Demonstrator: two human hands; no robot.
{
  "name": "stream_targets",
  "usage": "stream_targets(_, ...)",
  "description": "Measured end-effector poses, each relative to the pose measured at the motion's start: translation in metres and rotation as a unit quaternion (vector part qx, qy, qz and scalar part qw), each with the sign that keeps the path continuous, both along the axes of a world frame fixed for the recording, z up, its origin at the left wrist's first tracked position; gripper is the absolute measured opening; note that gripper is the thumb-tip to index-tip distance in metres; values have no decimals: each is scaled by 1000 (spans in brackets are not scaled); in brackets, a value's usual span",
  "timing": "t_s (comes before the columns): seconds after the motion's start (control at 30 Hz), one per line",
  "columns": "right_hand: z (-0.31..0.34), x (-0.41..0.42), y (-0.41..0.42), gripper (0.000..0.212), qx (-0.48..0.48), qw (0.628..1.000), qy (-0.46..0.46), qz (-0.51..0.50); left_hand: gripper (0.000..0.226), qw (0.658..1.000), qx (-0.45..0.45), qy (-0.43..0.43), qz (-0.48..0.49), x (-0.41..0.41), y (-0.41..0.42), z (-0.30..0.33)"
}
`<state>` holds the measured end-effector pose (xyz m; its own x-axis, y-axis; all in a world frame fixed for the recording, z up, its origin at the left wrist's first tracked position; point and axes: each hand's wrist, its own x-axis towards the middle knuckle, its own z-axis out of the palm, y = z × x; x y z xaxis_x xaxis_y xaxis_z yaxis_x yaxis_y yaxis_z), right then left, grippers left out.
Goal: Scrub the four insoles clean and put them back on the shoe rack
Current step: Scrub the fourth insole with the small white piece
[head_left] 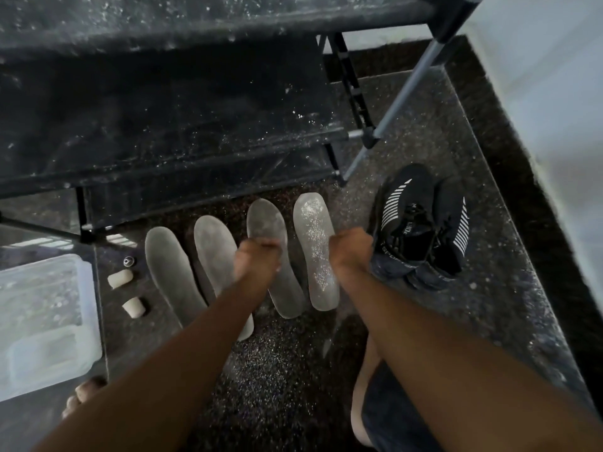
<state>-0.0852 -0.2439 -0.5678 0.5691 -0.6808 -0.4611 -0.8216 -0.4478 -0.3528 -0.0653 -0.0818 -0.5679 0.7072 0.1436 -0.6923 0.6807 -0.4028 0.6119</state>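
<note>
Both hands, left and right, fisted and holding nothing visible, hover over four insoles lying side by side on the floor, a clear tub with unclear contents at left, the rack beyond.

Single head view, steeply downward (wide-angle), close over floor.

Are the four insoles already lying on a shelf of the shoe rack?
No, the four insoles lie side by side on the speckled floor in front of the shoe rack, not on a shelf.
</note>
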Motion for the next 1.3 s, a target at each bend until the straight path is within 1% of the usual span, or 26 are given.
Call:
stream_targets(0.07,-2,1,-9,24,-3,1000,10,-2,24,995,-89,48,18,2,-23,1)
stream_targets(0.1,-2,2,-10,25,-3,1000,15,-3,22,991,-112,63,30,4,-34,1)
stream_targets(0.2,-11,-3,-14,29,6,999,37,20,21,990,-103,85,52,9,-54,-1)
stream_targets(0.27,-16,-8,-12,27,20,999,40,19,23,987,-107,99,64,7,-59,-1)
stream_targets(0.33,-21,-7,-14,25,26,999,32,4,19,982,-112,121,88,4,-62,0)
stream_targets(0.4,-22,-2,-18,25,47,998,13,-30,13,976,-132,134,110,4,-62,0)
stream_targets(0.5,-16,4,-23,24,71,996,32,-51,14,971,-153,131,126,5,-59,-3)
stream_targets(0.6,-20,2,-21,24,79,995,-1,-65,15,972,-150,131,129,4,-57,-3)
stream_targets(0.7,-19,-3,-15,23,80,994,-15,-72,22,974,-132,139,118,3,-55,4)
stream_targets(0.77,-10,-4,-13,17,111,989,-37,-87,19,978,-114,139,102,3,-52,14)
stream_targets(0.87,18,-6,-11,6,132,986,-47,-90,29,982,-110,120,98,3,-45,38)
stream_targets(0.9,32,-8,-10,7,140,985,-52,-83,33,983,-110,114,94,2,-41,51)
stream_targets(1.0,91,-13,-2,24,179,979,-66,-67,41,980,-142,101,93,-4,-25,98)
stream_targets(1.03,108,-14,-1,23,197,975,-77,-66,43,979,-153,89,104,-5,-20,114)
stream_targets(1.07,131,-19,3,18,213,971,-88,-66,43,978,-161,75,107,-10,-11,132)
stream_targets(1.1,152,-23,7,12,221,968,-98,-66,43,976,-175,64,110,-15,-4,147)
stream_targets(1.17,199,-32,14,12,242,962,-112,-53,37,969,-214,38,122,-28,10,189)
stream_targets(1.23,244,-41,24,12,271,952,-136,-36,32,962,-252,5,107,-40,21,230)
stream_targets(1.3,285,-51,34,11,306,937,-164,-35,32,956,-271,-26,105,-55,32,269)
